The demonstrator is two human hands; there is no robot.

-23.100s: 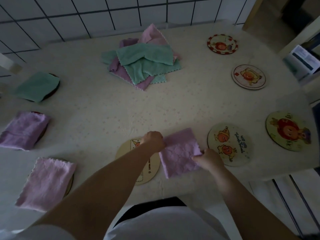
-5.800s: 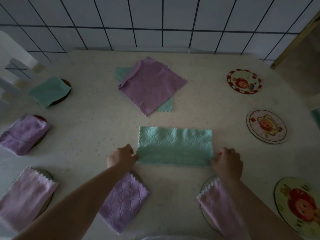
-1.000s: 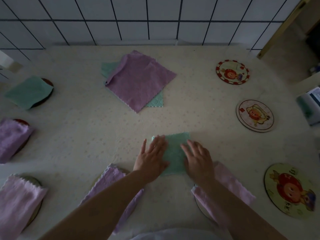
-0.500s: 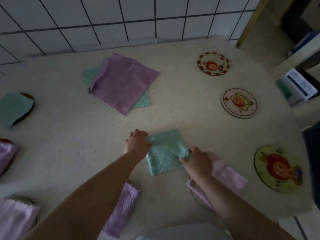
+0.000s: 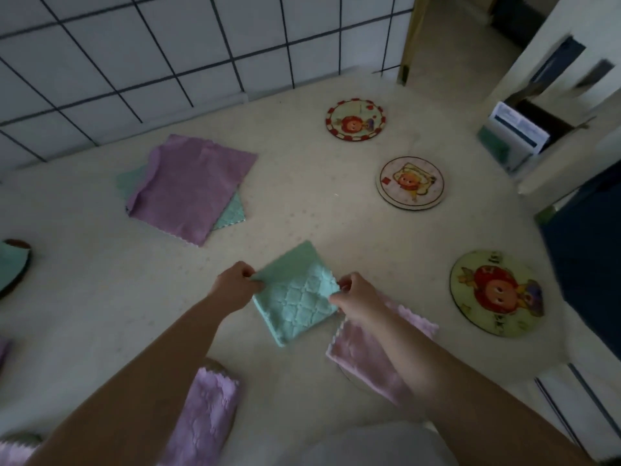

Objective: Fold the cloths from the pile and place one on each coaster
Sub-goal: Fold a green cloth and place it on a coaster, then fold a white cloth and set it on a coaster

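Observation:
A folded green cloth [image 5: 295, 294] hangs slightly above the table's near middle. My left hand [image 5: 233, 285] pinches its left corner and my right hand [image 5: 356, 297] pinches its right corner. The pile [image 5: 188, 186] at the back left holds a purple cloth over a green one. Three round picture coasters stand bare on the right: a red-rimmed one [image 5: 355, 119], a pale one [image 5: 411, 183] and a yellow-green one [image 5: 497, 292]. A folded pink cloth [image 5: 373, 358] covers a coaster under my right forearm. A folded purple cloth [image 5: 205, 415] lies near the front edge.
A folded green cloth [image 5: 10, 264] on a dark coaster sits at the left edge. A tiled wall [image 5: 168, 45] backs the table. A dark blue object [image 5: 588, 247] and a white box [image 5: 517, 129] stand off the table's right side.
Both hands went from pressing the green cloth flat to pinching its corners and lifting it. The view has swung to the right.

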